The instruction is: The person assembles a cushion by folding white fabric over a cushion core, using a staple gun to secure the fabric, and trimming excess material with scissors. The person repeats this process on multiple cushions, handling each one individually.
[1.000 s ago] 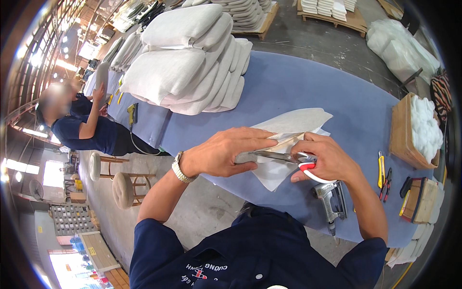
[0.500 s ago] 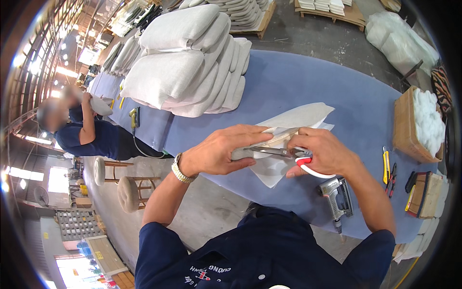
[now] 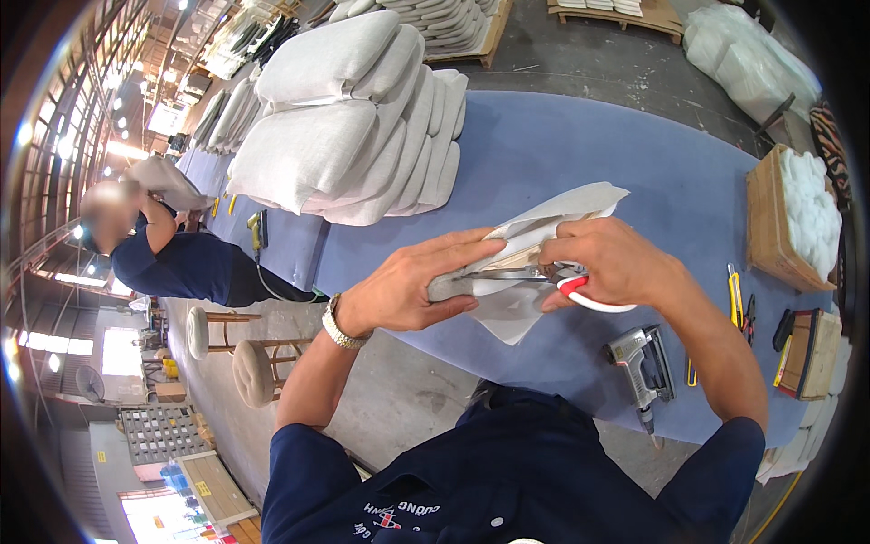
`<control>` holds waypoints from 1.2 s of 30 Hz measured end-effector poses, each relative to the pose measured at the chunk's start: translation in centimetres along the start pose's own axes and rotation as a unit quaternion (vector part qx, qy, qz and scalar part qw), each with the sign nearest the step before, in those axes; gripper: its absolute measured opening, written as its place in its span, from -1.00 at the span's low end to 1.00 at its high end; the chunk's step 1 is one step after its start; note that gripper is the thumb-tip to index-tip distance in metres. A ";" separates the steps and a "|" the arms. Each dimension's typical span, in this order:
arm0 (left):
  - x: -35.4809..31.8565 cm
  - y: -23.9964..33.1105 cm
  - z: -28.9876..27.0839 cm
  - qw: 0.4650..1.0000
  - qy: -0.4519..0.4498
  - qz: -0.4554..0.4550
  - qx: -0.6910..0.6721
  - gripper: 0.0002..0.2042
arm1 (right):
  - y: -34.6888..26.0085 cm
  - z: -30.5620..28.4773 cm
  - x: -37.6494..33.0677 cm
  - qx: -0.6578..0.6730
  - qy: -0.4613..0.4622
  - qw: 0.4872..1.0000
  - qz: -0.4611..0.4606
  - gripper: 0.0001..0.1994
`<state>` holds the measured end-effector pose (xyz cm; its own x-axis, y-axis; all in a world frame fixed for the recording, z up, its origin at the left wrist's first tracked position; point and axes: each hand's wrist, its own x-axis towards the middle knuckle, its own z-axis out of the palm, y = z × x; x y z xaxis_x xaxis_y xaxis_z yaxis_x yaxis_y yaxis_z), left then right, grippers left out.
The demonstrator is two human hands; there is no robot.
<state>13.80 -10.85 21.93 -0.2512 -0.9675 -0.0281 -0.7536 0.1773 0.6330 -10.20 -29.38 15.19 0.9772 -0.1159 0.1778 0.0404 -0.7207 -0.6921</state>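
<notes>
While my left hand [image 3: 417, 279] pinches the padded piece [image 3: 444, 288] over the worktop [image 3: 553, 136], my right hand [image 3: 603, 263] grips the scissors [image 3: 573, 287], blades [image 3: 503, 275] against the pale fabric [image 3: 580, 201]; cutting looks unfinished: wide flaps [image 3: 509, 325] remain, any completed cut hidden.

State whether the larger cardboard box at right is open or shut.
Open: white stuffing shows in the cardboard box, with nothing covering it.

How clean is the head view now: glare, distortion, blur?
Head view: glare blooms around the bright lights at far left, and a bright opening at lower left looks blown out; fisheye bends the far edge of the blue table, with black corners; the co-worker's head is blurred out; the left hand, right hand and scissors read clearly.
</notes>
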 end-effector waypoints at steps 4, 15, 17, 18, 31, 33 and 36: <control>0.1 -0.2 0.0 1.000 0.007 0.004 -0.002 -0.20 | 0.2 -0.3 0.1 0.005 -0.006 1.000 0.000 -0.48; 0.4 0.0 -0.6 1.000 0.007 -0.005 0.010 -0.20 | 1.4 1.0 0.6 0.023 0.033 0.999 -0.033 -0.51; 0.4 -0.1 -0.5 1.000 0.007 -0.008 0.015 -0.20 | 1.3 1.0 0.8 0.021 0.031 0.999 -0.036 -0.52; 0.4 -0.1 -0.5 1.000 0.007 -0.010 0.016 -0.21 | 1.3 1.0 0.8 0.020 0.030 0.999 -0.037 -0.52; 0.6 -0.1 -0.4 0.999 0.005 0.003 0.033 -0.20 | 0.6 -0.2 0.9 -0.047 0.010 0.998 -0.048 -0.54; 0.5 0.0 -0.4 0.999 0.006 0.003 0.036 -0.19 | 0.6 -0.1 0.8 -0.050 0.011 0.997 -0.051 -0.54; 0.7 0.1 -0.4 1.000 0.012 0.002 0.024 -0.18 | 0.6 -0.3 0.8 -0.051 -0.001 0.998 -0.036 -0.54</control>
<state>13.79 -11.61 22.33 -0.2391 -0.9710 -0.0071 -0.7818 0.1882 0.5945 -9.47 -30.10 15.16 0.9730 -0.0601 0.2229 0.0889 -0.7935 -0.6020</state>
